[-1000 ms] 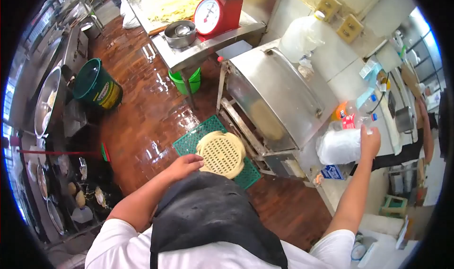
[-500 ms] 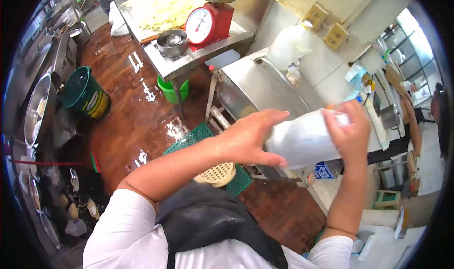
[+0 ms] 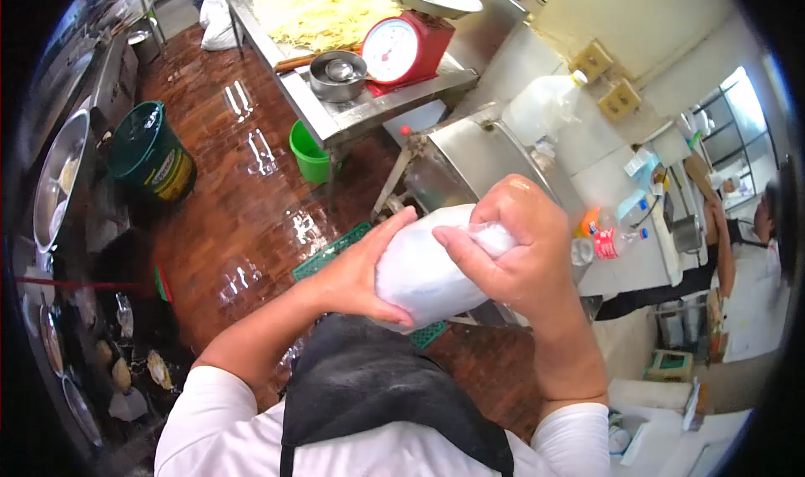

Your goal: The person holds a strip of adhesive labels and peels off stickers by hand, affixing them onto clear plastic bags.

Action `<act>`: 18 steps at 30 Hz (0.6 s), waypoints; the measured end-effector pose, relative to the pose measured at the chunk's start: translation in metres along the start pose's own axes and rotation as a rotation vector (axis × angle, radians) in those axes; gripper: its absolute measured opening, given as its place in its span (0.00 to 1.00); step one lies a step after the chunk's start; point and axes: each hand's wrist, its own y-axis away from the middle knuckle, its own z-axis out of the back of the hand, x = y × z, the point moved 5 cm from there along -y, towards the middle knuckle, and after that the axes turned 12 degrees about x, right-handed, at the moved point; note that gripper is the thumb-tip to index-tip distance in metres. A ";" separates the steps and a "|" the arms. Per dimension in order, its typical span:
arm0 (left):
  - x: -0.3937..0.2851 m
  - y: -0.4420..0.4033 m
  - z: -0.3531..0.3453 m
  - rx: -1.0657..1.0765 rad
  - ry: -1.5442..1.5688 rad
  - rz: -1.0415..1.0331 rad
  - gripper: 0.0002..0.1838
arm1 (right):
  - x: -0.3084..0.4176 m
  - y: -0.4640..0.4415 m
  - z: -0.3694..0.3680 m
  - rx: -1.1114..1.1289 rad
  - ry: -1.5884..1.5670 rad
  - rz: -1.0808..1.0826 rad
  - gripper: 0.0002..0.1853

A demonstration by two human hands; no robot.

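Note:
A full, rounded white plastic bag [image 3: 428, 267] is held in the air in front of my black apron. Its gathered neck is gripped in the fist of my right hand [image 3: 528, 242]. My left hand [image 3: 356, 272] cups the bag's lower left side, thumb below and fingers along the top. What fills the bag cannot be made out through the plastic.
Ahead stands a steel table [image 3: 352, 121] with shredded yellow food [image 3: 323, 7], a red scale [image 3: 415, 49] and metal bowls [image 3: 338, 75]. Plastic bottles [image 3: 616, 242] stand on the right. A dark green bucket [image 3: 151, 154] and a bright green bucket [image 3: 310, 154] are on the wet floor.
Both hands have brought the bag left and closer to my body. The left palm now presses on its side, and the right fist shows closed round the gathered neck.

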 end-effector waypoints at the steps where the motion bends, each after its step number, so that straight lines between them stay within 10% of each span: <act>1: 0.004 -0.001 -0.004 -0.001 0.045 0.027 0.66 | 0.001 -0.006 -0.004 0.018 -0.006 0.016 0.14; 18: 0.009 -0.136 -0.063 -0.359 0.060 0.063 0.47 | -0.086 -0.014 0.057 0.069 -0.062 0.287 0.15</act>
